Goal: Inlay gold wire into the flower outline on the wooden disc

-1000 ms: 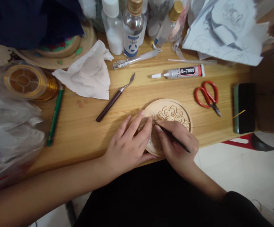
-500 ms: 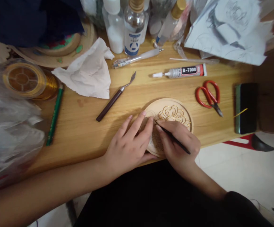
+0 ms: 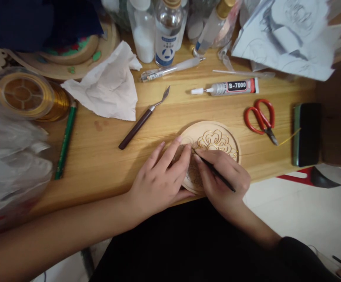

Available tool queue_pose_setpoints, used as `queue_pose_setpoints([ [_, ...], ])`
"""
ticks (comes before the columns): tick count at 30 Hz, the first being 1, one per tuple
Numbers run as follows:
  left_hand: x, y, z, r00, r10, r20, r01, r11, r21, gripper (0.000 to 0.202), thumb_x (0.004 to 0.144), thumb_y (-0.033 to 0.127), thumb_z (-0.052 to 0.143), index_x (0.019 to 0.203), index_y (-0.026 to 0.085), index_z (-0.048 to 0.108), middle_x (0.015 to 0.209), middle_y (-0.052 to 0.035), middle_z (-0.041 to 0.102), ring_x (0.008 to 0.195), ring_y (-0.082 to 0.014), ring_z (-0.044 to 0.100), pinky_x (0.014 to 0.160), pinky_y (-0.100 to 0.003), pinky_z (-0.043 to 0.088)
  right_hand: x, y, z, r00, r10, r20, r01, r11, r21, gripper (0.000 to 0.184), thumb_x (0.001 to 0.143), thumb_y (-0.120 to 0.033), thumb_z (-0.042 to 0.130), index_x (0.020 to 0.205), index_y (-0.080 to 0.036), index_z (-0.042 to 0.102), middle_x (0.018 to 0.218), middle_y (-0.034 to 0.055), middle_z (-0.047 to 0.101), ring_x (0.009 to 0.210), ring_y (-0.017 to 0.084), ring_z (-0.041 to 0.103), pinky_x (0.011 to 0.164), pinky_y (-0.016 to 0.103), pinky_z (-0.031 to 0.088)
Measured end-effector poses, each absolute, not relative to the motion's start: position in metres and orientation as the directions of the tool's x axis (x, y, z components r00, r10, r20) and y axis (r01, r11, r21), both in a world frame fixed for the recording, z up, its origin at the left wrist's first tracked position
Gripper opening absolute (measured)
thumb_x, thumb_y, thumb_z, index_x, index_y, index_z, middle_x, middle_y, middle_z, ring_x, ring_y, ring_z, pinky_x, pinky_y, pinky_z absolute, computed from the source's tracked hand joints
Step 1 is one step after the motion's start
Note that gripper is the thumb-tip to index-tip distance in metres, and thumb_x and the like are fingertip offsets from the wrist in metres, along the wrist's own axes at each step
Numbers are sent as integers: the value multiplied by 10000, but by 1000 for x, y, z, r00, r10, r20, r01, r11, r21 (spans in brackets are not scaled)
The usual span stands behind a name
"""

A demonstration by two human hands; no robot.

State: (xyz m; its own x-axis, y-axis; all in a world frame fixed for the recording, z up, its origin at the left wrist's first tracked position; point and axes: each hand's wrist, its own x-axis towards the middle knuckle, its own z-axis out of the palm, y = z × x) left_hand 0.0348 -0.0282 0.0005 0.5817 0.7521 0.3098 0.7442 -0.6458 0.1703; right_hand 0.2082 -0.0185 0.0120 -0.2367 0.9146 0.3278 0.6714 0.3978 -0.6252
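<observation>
A round pale wooden plate [image 3: 225, 131] with a raised rim lies near the table's front edge. Gold wire [image 3: 214, 138] outlines a flower on its upper right part; drawn lines show elsewhere on it. My left hand [image 3: 158, 178] rests over the plate's left side, fingers spread and thumb by the near rim. In my right hand [image 3: 225, 176] is a slim black pointed tool [image 3: 219, 174], held like a pen. Its tip meets the plate close to my left index fingertip. Whatever lies right under the tip is too small to make out.
Around the plate lie a palette knife [image 3: 139, 126], red-handled cutters [image 3: 260, 117], a B-7000 glue tube [image 3: 232, 86], a pen [image 3: 170, 70] and a phone [image 3: 307, 135]. Leftward are a green pencil [image 3: 66, 141], crumpled tissue [image 3: 108, 86] and a gold wire spool [image 3: 31, 96]. Bottles [image 3: 167, 39] stand behind.
Both hands and the black tool stay almost in place on the plate. A thin gold strand by the phone now appears further left, near the cutters' tip. The view has shifted slightly.
</observation>
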Motion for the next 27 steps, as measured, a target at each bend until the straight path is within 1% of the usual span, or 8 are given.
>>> queue_pose_setpoints([
  [7, 34, -27, 0, 585, 749, 312, 741, -649, 170, 500, 1007, 431, 411, 1210, 36, 640, 1314, -93, 640, 1260, -346, 546, 1018, -466, 463, 208, -16, 14, -267, 909, 319, 689, 412, -596, 222, 824, -50, 669, 1003, -181, 666, 913, 57, 745, 815, 160, 712, 726, 295, 602],
  [14, 33, -30, 0, 564, 780, 271, 759, -619, 202, 601, 983, 505, 434, 1299, 12, 570, 1404, -159, 559, 1314, -363, 499, 1033, -471, 441, 207, -14, 16, -269, 908, 322, 686, 415, -597, 226, 826, -66, 676, 1007, -201, 664, 903, 29, 751, 786, 148, 710, 714, 287, 600],
  [18, 33, -29, 0, 567, 774, 280, 756, -625, 195, 638, 971, 547, 436, 1297, 16, 573, 1388, -170, 569, 1307, -368, 504, 1036, -472, 431, 208, -15, 22, -192, 926, 325, 691, 363, -626, 188, 831, -93, 690, 984, -201, 673, 863, 22, 742, 731, 136, 695, 684, 269, 591],
  [22, 32, -27, 1, 578, 768, 277, 749, -633, 193, 688, 955, 587, 441, 1302, 7, 568, 1337, -200, 600, 1288, -378, 519, 1032, -479, 426, 216, -15, 28, -95, 941, 326, 680, 300, -669, 210, 814, -86, 701, 991, -197, 681, 847, 22, 723, 734, 135, 684, 671, 258, 584],
  [27, 32, -28, 2, 583, 765, 271, 750, -636, 181, 697, 949, 601, 443, 1305, 16, 569, 1326, -198, 609, 1272, -384, 527, 1040, -494, 408, 226, -11, 22, -125, 925, 359, 657, 348, -668, 199, 820, -123, 703, 996, -214, 676, 849, 23, 724, 735, 154, 687, 659, 284, 581],
])
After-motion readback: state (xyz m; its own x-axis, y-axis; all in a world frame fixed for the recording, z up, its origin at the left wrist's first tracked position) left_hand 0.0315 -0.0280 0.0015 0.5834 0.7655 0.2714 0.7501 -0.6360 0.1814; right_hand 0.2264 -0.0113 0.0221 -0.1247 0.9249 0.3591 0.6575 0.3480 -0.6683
